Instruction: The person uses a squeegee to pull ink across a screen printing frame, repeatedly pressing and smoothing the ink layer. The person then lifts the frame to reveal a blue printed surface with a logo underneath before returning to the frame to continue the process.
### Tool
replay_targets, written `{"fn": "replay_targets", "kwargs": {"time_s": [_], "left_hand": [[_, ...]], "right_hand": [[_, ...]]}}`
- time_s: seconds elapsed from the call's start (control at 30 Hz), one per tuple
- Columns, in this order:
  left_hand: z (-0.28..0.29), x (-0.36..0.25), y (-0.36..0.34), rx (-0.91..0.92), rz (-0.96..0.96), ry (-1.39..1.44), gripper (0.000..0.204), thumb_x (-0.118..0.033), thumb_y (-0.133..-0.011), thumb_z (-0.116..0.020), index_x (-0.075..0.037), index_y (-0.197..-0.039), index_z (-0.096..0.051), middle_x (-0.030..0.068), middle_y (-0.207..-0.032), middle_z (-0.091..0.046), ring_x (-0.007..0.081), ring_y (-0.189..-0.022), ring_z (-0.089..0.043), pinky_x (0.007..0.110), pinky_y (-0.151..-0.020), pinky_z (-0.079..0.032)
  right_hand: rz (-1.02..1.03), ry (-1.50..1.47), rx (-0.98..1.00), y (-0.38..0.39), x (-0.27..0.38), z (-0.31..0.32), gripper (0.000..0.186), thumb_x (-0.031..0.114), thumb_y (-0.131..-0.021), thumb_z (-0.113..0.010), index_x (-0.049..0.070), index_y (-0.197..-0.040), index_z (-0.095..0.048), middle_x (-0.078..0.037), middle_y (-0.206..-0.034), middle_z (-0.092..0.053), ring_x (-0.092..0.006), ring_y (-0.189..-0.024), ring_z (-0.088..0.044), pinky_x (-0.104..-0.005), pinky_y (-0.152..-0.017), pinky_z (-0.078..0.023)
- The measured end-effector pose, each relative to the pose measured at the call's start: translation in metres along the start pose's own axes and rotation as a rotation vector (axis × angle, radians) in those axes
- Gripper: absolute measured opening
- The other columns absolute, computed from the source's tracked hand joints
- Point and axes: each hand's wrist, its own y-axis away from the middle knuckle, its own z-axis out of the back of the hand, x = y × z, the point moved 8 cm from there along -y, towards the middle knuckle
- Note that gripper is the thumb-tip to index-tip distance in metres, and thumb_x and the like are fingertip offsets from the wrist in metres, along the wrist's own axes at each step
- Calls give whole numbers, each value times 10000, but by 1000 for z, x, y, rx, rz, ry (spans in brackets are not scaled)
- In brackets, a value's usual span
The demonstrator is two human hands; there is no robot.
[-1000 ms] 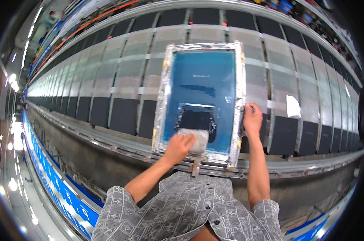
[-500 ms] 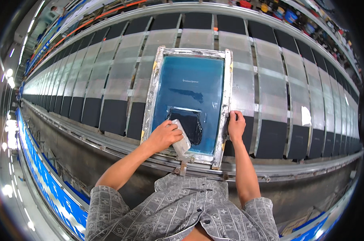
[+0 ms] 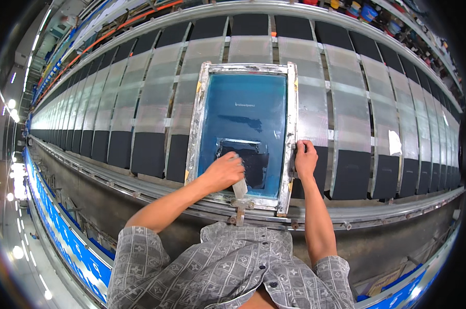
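A printing screen (image 3: pixel 247 98) with blue mesh in a worn, paint-smeared metal frame (image 3: pixel 291 103) lies in front of me. Dark ink (image 3: pixel 256 165) covers the lower part of the mesh, around a rectangular patch. My left hand (image 3: pixel 225 170) is closed around a pale squeegee (image 3: pixel 239 189), whose lower end shows beneath the fingers; the rest is hidden by the hand. At the frame's right side, my right hand (image 3: pixel 306 157) has its fingers curled against the outer edge, gripping it.
A long row of flat pallets (image 3: pixel 348 98) stretches left and right, with dark fabric pieces (image 3: pixel 348 172) at their ends. A metal rail (image 3: pixel 377 212) runs along the near side. Coloured tubs (image 3: pixel 367 12) stand at the far right. A white scrap (image 3: pixel 394 143) lies on one pallet.
My left hand has moved slightly right and up, turning the squeegee so less of it shows. The ink's dark area reaches further right. My right hand stays at the frame's edge.
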Motion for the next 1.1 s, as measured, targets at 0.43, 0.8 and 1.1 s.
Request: {"fn": "replay_targets", "kwargs": {"time_s": [0.43, 0.8, 1.1], "left_hand": [[-21, 52, 90, -164, 1379, 159, 333, -332, -833, -728, -12, -911, -681, 198, -868, -711, 407, -825, -698, 511, -716, -549], [-6, 58, 2, -105, 261, 179, 306, -121, -679, -778, -120, -954, -644, 25, -971, -652, 266, -850, -647, 402, -754, -526], [-24, 68, -7, -112, 300, 200, 281, -136, -671, -786, -133, -932, -683, 25, -904, -696, 281, -826, -676, 436, -675, -544]], "right_hand": [[54, -46, 1, 2, 0, -5, 263, 266, -965, -607, 16, -1013, -674, -206, -874, -711, -370, -821, -694, -419, -757, -511], [21, -22, -1, 1, 0, 0, 264, 280, -957, -619, 31, -1015, -688, -189, -827, -703, -329, -774, -692, -396, -729, -510], [-8, -12, -7, -2, -7, 1, 263, 281, -952, -623, 34, -1014, -688, -182, -811, -695, -304, -735, -671, -385, -714, -500]]}}
